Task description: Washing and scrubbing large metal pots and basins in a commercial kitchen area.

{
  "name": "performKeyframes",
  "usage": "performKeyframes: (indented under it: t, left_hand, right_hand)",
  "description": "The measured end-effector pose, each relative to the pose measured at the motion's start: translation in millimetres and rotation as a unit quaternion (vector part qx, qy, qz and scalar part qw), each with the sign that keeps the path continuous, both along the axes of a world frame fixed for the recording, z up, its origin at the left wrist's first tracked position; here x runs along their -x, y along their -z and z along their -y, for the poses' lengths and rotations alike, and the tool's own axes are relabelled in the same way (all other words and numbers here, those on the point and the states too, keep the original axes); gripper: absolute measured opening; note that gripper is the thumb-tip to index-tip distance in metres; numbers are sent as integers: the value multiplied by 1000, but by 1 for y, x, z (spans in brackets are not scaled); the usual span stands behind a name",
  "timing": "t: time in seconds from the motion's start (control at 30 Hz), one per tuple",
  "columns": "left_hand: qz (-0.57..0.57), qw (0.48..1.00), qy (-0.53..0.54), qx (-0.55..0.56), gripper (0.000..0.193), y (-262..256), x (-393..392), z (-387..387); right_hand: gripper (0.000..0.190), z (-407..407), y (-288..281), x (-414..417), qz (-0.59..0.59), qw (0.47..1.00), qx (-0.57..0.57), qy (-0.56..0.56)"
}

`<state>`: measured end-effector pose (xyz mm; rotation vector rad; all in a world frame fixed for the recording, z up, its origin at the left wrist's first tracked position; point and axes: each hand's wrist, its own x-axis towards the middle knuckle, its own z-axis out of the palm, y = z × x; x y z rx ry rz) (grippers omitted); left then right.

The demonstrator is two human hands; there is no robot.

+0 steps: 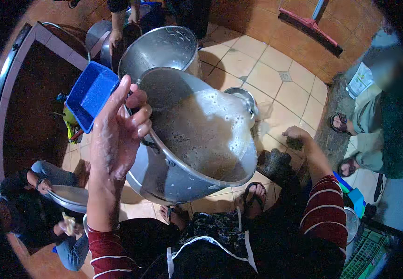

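Note:
My left hand (pixel 117 129), wet with suds, is raised over the left rim of a large metal pot (pixel 173 185). A blue plastic dipper (pixel 95 90) is in its grip; the curled fingers hide the handle. The pot leans to the right on the tiled floor, and cloudy brown water (pixel 191 139) with white foam (pixel 222 104) lies in it. To the right of the pot, my right hand (pixel 297 134) holds a dark scouring pad (pixel 294 143).
Behind stands a second metal pot (pixel 159 48), near a co-worker's hand (pixel 116 38). A small metal bowl (pixel 243 96) sits beyond the foam. At left, another person holds a metal basin (pixel 70 197). A pink squeegee (pixel 309 29) is at upper right; a green crate (pixel 365 251) is at lower right.

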<state>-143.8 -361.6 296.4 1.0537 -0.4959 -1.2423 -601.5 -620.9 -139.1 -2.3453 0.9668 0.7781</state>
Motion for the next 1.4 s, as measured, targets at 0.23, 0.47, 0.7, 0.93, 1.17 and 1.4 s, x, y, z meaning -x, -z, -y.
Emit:
performKeyframes:
  t: [0.23,0.47,0.7,0.93,1.17,1.4]
  left_hand:
    - [-32,999,9,8,21,-1,2,3]
    - [-19,999,22,24,20,2,4,6]
    - [-9,1000,22,10,20,1,8,10]
    - [7,999,34,7,21,4,20,15]
    - [30,998,44,-14,19,4,31,16]
    - [35,996,76,-25,19,4,50,28]
  right_hand:
    - [44,3,15,22,-3,995,-39,92]
    - [51,12,41,43,-95,979,-67,167]
    - [49,11,31,33,-3,991,-55,123]
    - [43,4,5,14,-30,992,-26,121]
    - [40,13,23,28,145,982,51,-113]
    - [34,-2,17,24,22,988,26,151]
